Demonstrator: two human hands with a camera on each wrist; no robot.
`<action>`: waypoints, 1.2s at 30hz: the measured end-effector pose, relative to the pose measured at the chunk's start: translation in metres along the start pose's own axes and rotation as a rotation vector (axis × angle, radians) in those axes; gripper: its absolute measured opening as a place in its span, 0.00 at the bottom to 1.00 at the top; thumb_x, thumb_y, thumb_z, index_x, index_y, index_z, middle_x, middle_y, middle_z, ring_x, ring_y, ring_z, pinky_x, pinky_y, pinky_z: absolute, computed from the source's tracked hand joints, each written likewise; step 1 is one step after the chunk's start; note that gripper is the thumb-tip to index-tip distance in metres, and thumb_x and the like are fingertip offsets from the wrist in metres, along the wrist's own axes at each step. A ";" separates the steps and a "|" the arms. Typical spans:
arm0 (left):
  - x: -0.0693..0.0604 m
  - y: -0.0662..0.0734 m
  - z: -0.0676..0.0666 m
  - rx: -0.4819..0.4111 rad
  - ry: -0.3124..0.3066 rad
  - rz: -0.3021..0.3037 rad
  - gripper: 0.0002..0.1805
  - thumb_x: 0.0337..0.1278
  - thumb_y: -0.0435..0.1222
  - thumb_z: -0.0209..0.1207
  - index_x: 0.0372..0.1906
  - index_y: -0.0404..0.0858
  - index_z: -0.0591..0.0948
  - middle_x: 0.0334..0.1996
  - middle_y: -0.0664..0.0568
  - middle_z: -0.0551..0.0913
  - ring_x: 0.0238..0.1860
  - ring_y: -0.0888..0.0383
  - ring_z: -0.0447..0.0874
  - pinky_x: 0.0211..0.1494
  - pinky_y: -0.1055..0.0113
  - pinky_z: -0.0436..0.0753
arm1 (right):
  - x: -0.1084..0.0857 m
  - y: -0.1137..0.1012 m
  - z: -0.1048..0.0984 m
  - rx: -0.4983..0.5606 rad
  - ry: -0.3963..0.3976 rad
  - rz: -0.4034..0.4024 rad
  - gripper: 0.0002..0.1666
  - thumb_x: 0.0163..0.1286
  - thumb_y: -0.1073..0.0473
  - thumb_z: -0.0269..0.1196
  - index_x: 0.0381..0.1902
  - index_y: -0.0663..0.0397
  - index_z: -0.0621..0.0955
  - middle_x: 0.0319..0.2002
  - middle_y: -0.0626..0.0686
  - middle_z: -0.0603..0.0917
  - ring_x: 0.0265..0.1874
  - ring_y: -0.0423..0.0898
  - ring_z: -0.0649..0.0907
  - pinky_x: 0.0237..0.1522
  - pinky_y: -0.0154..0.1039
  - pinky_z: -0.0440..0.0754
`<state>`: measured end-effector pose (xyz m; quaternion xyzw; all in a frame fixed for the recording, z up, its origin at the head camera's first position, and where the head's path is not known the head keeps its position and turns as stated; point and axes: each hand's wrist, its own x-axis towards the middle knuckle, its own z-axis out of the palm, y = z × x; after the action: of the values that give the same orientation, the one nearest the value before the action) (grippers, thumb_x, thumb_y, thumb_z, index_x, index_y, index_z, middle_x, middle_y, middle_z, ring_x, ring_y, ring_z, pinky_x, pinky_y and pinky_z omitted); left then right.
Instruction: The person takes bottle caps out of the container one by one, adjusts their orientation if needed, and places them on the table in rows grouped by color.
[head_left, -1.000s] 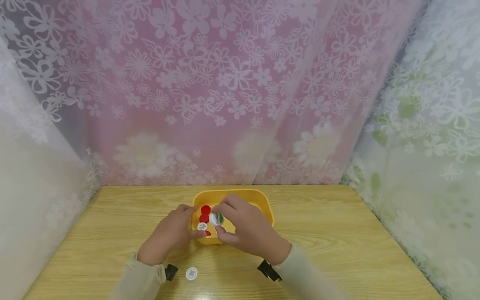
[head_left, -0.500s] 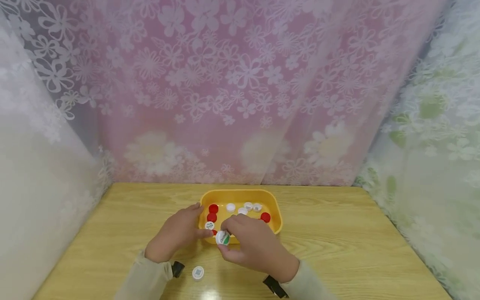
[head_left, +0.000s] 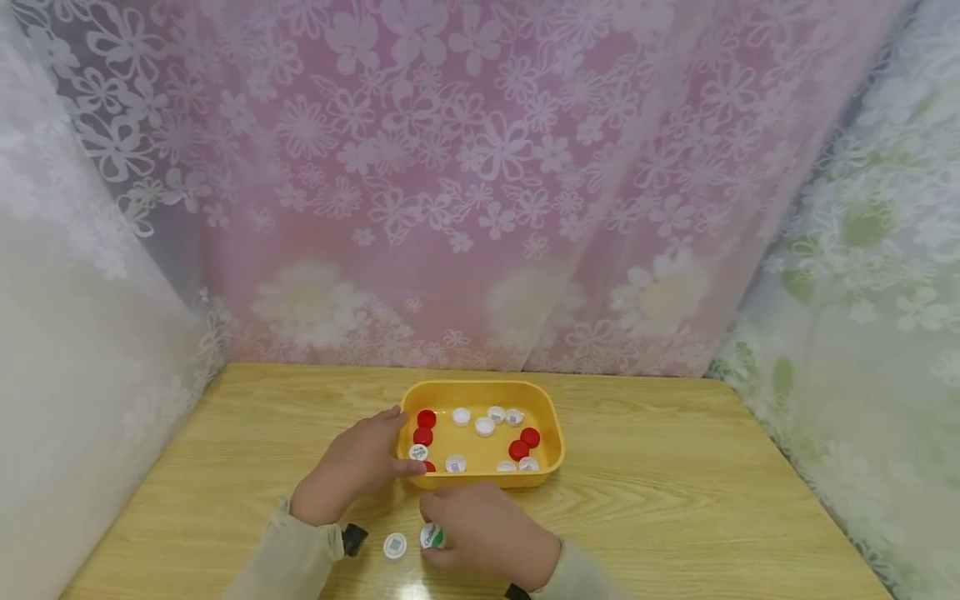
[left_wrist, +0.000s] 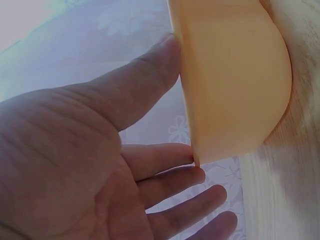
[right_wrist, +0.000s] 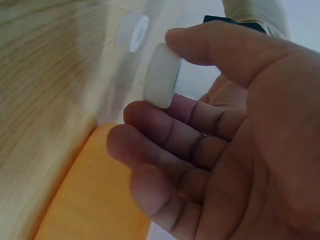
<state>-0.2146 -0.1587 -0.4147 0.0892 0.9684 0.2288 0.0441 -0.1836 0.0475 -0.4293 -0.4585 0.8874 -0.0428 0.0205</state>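
Note:
A yellow tray (head_left: 480,481) holds several red and white caps, among them a red cap (head_left: 529,437) and a white cap (head_left: 484,427). At the tray's left end, the left hand (head_left: 356,462) rests its thumb and fingers on the rim; in the left wrist view this hand (left_wrist: 115,145) touches the tray wall (left_wrist: 230,80) with extended fingers. In front of the tray, the right hand (head_left: 491,533) pinches a white and green cap (head_left: 431,536) low over the table. The right wrist view shows the cap (right_wrist: 161,77) between thumb and fingers of the right hand (right_wrist: 215,135).
Another white cap (head_left: 395,547) lies on the wooden table (head_left: 660,500), left of the pinched one. A pink floral curtain (head_left: 465,208) hangs behind the table, with pale patterned sheets (head_left: 877,333) at both sides.
The right hand has carried the white and green cap out of the tray toward the table's front. The left hand has stayed at the tray's left end. The head view has shifted slightly.

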 end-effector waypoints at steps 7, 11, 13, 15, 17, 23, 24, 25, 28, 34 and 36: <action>0.001 -0.002 0.003 -0.017 -0.010 -0.014 0.48 0.52 0.54 0.75 0.74 0.35 0.72 0.75 0.39 0.69 0.72 0.36 0.71 0.69 0.39 0.73 | 0.003 -0.003 0.010 -0.011 -0.100 0.059 0.15 0.64 0.40 0.73 0.37 0.38 0.81 0.23 0.35 0.71 0.19 0.33 0.70 0.22 0.28 0.67; 0.002 -0.001 0.004 -0.013 -0.011 -0.010 0.48 0.52 0.54 0.75 0.74 0.35 0.71 0.74 0.39 0.69 0.71 0.36 0.71 0.68 0.39 0.73 | 0.004 -0.003 0.014 0.021 -0.128 0.068 0.12 0.66 0.41 0.72 0.39 0.37 0.83 0.25 0.35 0.74 0.21 0.33 0.71 0.26 0.29 0.70; 0.002 -0.001 0.004 -0.012 -0.011 -0.012 0.48 0.53 0.54 0.74 0.75 0.35 0.71 0.74 0.39 0.69 0.71 0.36 0.71 0.69 0.39 0.73 | 0.005 -0.002 0.016 0.034 -0.129 0.059 0.11 0.67 0.42 0.71 0.40 0.37 0.84 0.27 0.35 0.75 0.23 0.33 0.71 0.27 0.29 0.71; 0.002 -0.001 0.004 -0.009 -0.015 -0.013 0.48 0.53 0.53 0.74 0.75 0.35 0.71 0.75 0.39 0.69 0.72 0.36 0.70 0.69 0.39 0.72 | 0.005 -0.001 0.017 0.038 -0.127 0.041 0.09 0.68 0.43 0.71 0.41 0.36 0.84 0.28 0.35 0.75 0.24 0.33 0.71 0.28 0.29 0.71; 0.001 -0.001 0.005 -0.017 -0.020 -0.017 0.48 0.54 0.53 0.74 0.75 0.34 0.71 0.75 0.39 0.69 0.72 0.36 0.70 0.70 0.39 0.72 | 0.004 -0.001 0.019 0.023 -0.117 0.017 0.10 0.68 0.43 0.71 0.42 0.36 0.84 0.29 0.36 0.75 0.24 0.32 0.71 0.28 0.28 0.70; -0.002 -0.002 0.005 -0.025 -0.028 -0.025 0.48 0.54 0.53 0.74 0.74 0.33 0.71 0.75 0.38 0.69 0.72 0.36 0.69 0.70 0.39 0.71 | 0.003 0.000 0.023 -0.010 -0.106 -0.028 0.12 0.67 0.42 0.72 0.45 0.35 0.84 0.32 0.35 0.77 0.26 0.31 0.71 0.29 0.27 0.70; -0.002 -0.002 0.006 -0.026 -0.025 -0.022 0.47 0.54 0.53 0.74 0.74 0.33 0.71 0.74 0.38 0.69 0.72 0.36 0.69 0.70 0.39 0.71 | 0.004 0.000 0.023 -0.011 -0.108 -0.026 0.12 0.67 0.42 0.72 0.45 0.35 0.85 0.32 0.35 0.77 0.26 0.31 0.71 0.29 0.27 0.70; -0.002 -0.003 0.006 -0.028 -0.023 -0.020 0.47 0.54 0.53 0.74 0.74 0.33 0.71 0.74 0.38 0.69 0.72 0.36 0.69 0.70 0.39 0.71 | 0.004 0.000 0.024 -0.012 -0.109 -0.024 0.12 0.67 0.42 0.72 0.44 0.36 0.85 0.32 0.35 0.77 0.26 0.31 0.71 0.29 0.27 0.70; 0.000 -0.003 0.007 -0.028 -0.012 -0.017 0.47 0.55 0.52 0.74 0.75 0.34 0.71 0.75 0.38 0.69 0.72 0.35 0.69 0.69 0.39 0.72 | 0.004 0.000 0.023 -0.011 -0.107 -0.004 0.13 0.66 0.42 0.73 0.43 0.36 0.85 0.31 0.35 0.76 0.26 0.31 0.71 0.29 0.27 0.70; 0.001 -0.001 0.004 -0.015 -0.015 -0.007 0.47 0.56 0.52 0.73 0.75 0.33 0.70 0.75 0.37 0.68 0.72 0.35 0.69 0.70 0.39 0.72 | 0.006 -0.002 0.021 0.014 -0.106 0.037 0.12 0.64 0.44 0.74 0.41 0.38 0.85 0.30 0.35 0.75 0.25 0.32 0.71 0.28 0.27 0.70; 0.000 -0.002 0.005 -0.016 -0.016 -0.007 0.47 0.55 0.52 0.73 0.75 0.34 0.70 0.75 0.37 0.68 0.72 0.35 0.69 0.69 0.39 0.72 | 0.005 -0.002 0.021 0.018 -0.104 0.042 0.12 0.64 0.44 0.74 0.40 0.38 0.85 0.29 0.35 0.75 0.25 0.32 0.71 0.27 0.27 0.70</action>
<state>-0.2145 -0.1582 -0.4197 0.0873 0.9665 0.2355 0.0534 -0.1831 0.0405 -0.4505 -0.4411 0.8942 -0.0267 0.0715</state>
